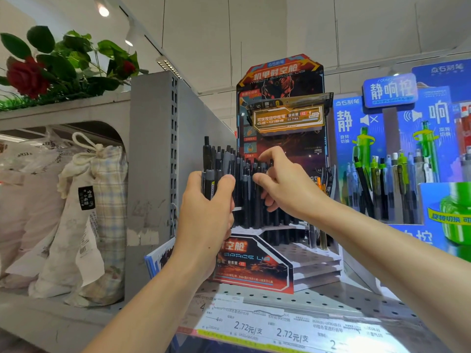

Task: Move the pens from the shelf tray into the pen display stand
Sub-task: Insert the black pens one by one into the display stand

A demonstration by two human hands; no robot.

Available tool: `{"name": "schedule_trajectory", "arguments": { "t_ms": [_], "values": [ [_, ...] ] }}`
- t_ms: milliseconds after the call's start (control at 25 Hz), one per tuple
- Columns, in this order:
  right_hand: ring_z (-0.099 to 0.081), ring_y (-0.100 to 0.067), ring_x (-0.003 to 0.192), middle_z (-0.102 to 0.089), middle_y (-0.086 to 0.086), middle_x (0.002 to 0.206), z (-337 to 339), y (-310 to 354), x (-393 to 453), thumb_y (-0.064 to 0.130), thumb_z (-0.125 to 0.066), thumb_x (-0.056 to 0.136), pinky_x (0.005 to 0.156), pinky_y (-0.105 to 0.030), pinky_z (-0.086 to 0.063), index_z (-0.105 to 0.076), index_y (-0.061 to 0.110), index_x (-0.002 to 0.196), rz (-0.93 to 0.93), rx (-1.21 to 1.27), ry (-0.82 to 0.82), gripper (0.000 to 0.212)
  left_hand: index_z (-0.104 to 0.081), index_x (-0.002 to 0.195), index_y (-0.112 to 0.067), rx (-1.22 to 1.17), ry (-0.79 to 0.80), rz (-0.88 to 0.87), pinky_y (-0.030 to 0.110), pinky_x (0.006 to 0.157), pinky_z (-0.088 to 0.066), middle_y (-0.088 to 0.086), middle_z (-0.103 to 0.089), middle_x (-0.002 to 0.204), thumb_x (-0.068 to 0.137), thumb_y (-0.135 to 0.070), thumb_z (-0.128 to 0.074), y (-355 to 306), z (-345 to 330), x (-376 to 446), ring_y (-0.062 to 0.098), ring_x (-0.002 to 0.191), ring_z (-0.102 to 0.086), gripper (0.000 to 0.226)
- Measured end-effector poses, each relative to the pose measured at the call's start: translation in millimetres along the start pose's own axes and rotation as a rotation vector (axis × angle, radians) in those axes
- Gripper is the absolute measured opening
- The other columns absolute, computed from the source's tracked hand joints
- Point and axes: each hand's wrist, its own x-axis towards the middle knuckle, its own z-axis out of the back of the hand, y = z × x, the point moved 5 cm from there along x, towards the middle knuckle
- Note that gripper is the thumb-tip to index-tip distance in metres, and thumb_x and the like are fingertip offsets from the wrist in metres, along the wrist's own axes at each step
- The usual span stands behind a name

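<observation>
Perforated shop shelf (pixel 331 301) bearing the pen display stand (pixel 270 261): left hand (pixel 206 212) clamps a bundle of pens (pixel 214 171), right hand (pixel 283 184) pinches one pen among crowded standing pens, which a careless nudge could topple.

packed pens (pixel 244 189) crowd stand (pixel 254 263), front steps (pixel 313 261) open

Pens (pixel 244 189): matt black and grey plastic. Pen display stand (pixel 257 261): glossy printed cardboard. Shelf (pixel 331 299): perforated grey painted metal. Drawstring bags (pixel 84 212): soft woven cloth.
</observation>
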Motion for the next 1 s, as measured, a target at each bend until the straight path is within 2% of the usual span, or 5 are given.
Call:
{"name": "schedule_trajectory", "arguments": {
  "t_ms": [440,680,760,840,1000],
  "values": [
    [-0.069,-0.014,0.058,-0.069,-0.007,0.076,2.0,1.0,0.2,0.019,-0.060,0.100,0.052,-0.026,-0.059,-0.044,0.028,0.121,0.038,0.007,0.131,0.028,-0.059,0.092,-0.011,0.044,0.012,-0.018,0.019,0.039,-0.037,0.000,-0.059,0.061,0.100,-0.043,-0.056,3.0,-5.1,-1.5,0.009,0.041,-0.041,0.033],
    [-0.063,-0.010,0.068,-0.065,0.007,0.083,15.9,18.2,0.6,0.029,-0.058,0.100,0.073,-0.040,-0.060,-0.059,0.023,0.116,0.166,-0.217,-0.005,0.018,-0.061,0.088,-0.007,0.069,0.022,0.028,0.021,0.038,-0.035,0.003,-0.047,0.052,0.100,-0.030,-0.053,8.8,-8.9,-0.8,0.011,0.040,-0.037,0.027],
    [-0.060,-0.011,0.065,-0.062,0.009,0.081,24.3,25.8,0.3,0.032,-0.055,0.101,0.064,-0.035,-0.059,-0.067,0.020,0.107,0.133,0.086,-0.096,0.018,-0.062,0.092,-0.008,0.062,0.044,0.007,0.021,0.040,-0.036,0.000,-0.050,0.052,0.102,-0.036,-0.053,7.5,-10.2,-1.0,0.011,0.042,-0.039,0.031],
    [-0.057,-0.012,0.064,-0.062,0.000,0.080,17.9,30.5,-1.9,0.032,-0.056,0.102,0.058,-0.030,-0.057,-0.068,0.016,0.105,0.019,0.491,0.031,0.021,-0.065,0.092,-0.009,0.062,0.054,0.004,0.021,0.041,-0.038,0.001,-0.052,0.051,0.102,-0.040,-0.052,7.5,-10.0,-0.1,0.011,0.043,-0.042,0.035],
    [-0.060,-0.012,0.068,-0.066,-0.003,0.082,6.9,36.1,-5.9,0.022,-0.067,0.096,0.057,-0.025,-0.055,-0.069,0.011,0.098,-0.009,0.500,0.155,0.012,-0.068,0.097,-0.013,0.052,0.065,-0.003,0.022,0.044,-0.043,0.004,-0.066,0.059,0.103,-0.042,-0.050,5.3,-10.1,-0.4,0.012,0.043,-0.052,0.035]
  ]
}}
